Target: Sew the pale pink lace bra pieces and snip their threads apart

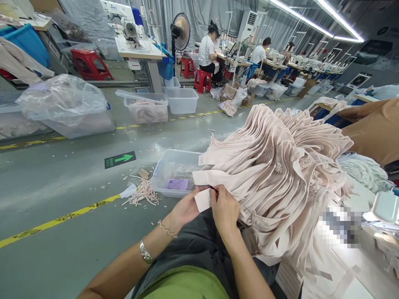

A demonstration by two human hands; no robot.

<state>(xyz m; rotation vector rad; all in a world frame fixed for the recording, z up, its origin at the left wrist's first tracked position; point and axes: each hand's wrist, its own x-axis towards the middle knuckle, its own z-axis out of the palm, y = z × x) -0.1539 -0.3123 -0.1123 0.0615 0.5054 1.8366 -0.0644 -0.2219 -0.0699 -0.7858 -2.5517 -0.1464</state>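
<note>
My left hand [186, 206] is closed on the edge of a pale pink fabric band end [203, 200] above my lap. Right beside it, my right hand [226, 209] grips a small dark tool [213, 189], mostly hidden by the fingers, against the same band. Its exact kind does not show. Another band end [207, 177] sticks out just beyond my fingers. Both belong beside a big heap of pale pink garments [274, 166], layered in rows with lace parts, to the right of my hands.
A clear plastic bin [160, 168] with a purple paper inside stands on the floor beyond my hands. Fabric scraps [145, 192] lie next to it. A white work table [358, 265] is at right. Farther back are sewing machines, a fan [181, 31] and seated people.
</note>
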